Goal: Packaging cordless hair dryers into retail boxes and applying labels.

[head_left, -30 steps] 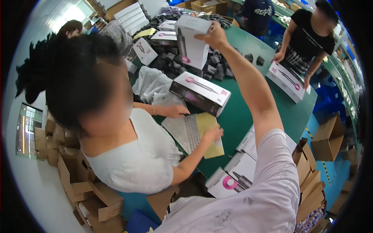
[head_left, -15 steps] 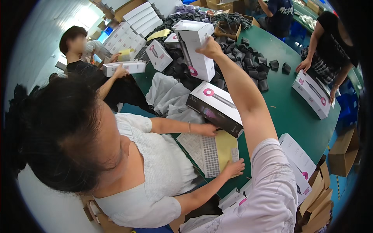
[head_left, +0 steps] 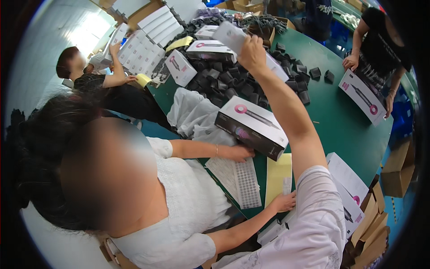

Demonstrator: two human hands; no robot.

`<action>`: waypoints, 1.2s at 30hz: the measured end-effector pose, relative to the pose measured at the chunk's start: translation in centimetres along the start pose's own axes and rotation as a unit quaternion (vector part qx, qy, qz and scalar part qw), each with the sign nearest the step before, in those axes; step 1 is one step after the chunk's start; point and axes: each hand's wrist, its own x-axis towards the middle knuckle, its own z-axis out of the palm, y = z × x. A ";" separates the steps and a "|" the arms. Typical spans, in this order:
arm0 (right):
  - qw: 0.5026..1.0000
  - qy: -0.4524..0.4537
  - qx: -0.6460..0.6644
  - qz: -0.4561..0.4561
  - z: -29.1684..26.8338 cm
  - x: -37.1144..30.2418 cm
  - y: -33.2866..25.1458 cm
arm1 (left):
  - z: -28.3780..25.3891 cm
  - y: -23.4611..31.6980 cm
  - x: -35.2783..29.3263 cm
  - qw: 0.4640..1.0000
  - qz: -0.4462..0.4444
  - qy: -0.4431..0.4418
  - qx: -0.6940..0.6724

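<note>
A: so the right hand [head_left: 252,54] is stretched way out over the green bench [head_left: 340,121], fingers wrapped round a white box [head_left: 233,38] held up in the air above the pile of small black parts [head_left: 233,85]. Left hand isn't in the shot, can't tell what it's doing.

B: yeah, and the arm crosses right above the dark boxed product [head_left: 253,127] that the co-worker in white [head_left: 179,210] steadies w/ one hand.

A: that's my worry tbh. Grip looks like it's only on one end of the box, so it could tip out and land on the black bits, scattering them.

B: or the elbow drops and bumps the dark box or the co-worker, since they're packed in close. Yellow sheet [head_left: 277,177] prob slides too.
</note>
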 end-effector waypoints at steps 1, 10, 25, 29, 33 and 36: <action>1.000 -0.004 -0.014 0.007 1.8 -0.8 0.8 | -2.1 -1.3 -0.6 1.000 0.020 -0.004 -0.006; 0.993 0.049 -0.105 0.014 8.8 -3.3 0.9 | -10.8 -6.5 -6.4 0.988 0.059 -0.037 -0.138; 0.942 -0.324 0.008 -0.086 -5.3 -17.2 3.5 | -1.2 6.6 -18.1 0.927 0.087 0.010 -0.364; 0.958 -0.250 0.099 -0.100 -22.9 -26.5 2.4 | 7.4 18.5 -19.7 0.847 0.028 0.010 -0.531; 0.990 -0.118 0.051 0.057 -42.8 -36.8 5.6 | 11.5 26.6 -23.2 0.779 -0.082 -0.004 -0.621; 0.968 -0.056 -0.086 0.231 -55.1 -47.6 8.2 | 12.4 31.2 -26.0 0.736 -0.201 0.015 -0.647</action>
